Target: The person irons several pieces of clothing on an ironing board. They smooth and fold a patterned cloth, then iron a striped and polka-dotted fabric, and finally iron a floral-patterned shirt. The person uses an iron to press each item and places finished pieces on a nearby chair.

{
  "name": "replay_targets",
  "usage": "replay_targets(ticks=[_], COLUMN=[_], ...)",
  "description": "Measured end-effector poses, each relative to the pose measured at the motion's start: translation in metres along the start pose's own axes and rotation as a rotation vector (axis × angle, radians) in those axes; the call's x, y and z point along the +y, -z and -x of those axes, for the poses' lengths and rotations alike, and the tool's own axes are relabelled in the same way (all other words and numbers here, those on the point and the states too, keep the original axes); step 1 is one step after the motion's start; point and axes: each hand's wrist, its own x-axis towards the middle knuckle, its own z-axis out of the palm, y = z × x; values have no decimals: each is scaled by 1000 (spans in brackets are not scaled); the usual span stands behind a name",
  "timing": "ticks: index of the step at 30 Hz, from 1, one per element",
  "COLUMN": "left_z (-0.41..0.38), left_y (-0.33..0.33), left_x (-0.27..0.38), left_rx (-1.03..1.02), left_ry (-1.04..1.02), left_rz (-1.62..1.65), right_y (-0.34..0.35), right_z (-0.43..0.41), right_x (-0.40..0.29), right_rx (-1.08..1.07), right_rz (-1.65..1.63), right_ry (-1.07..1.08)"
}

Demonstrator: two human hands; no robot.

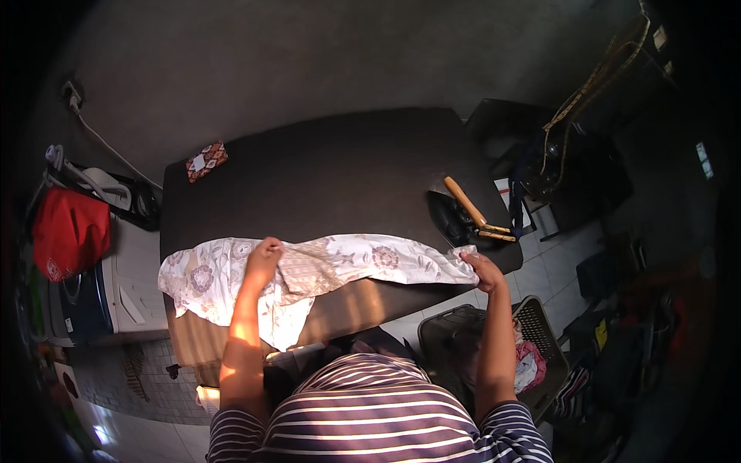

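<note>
A white cloth with a grey and beige flower print [385,257] lies stretched across the near part of a dark padded table [324,173]. My left hand [265,263] pinches the cloth left of its middle, and a corner of it hangs towards me. At the cloth's right end, my right hand [485,271] grips the bunched edge. Just beyond that hand, a black iron [448,220] with a wooden handle [465,201] rests on the table, its cord wrapped in patterned fabric.
A folded patterned cloth [207,162] lies at the table's far left corner. Left of the table stands a washing machine [130,289] with a red bag [69,231] beside it. An open plastic basket [544,324] holding clothes is at the lower right. The iron's cord [584,87] rises at the right.
</note>
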Motion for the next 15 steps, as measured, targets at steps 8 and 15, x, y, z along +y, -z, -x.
replay_targets(ticks=[8, 15], left_z=[-55, -69], left_y=[187, 372], left_x=[80, 286], left_rx=[-210, 110], left_ry=[-1, -483], left_rz=[585, 237], right_y=[-80, -200], right_z=[-3, 28], right_x=[-136, -277], right_rx=[-249, -482], right_rz=[-191, -136], right_ry=[354, 877])
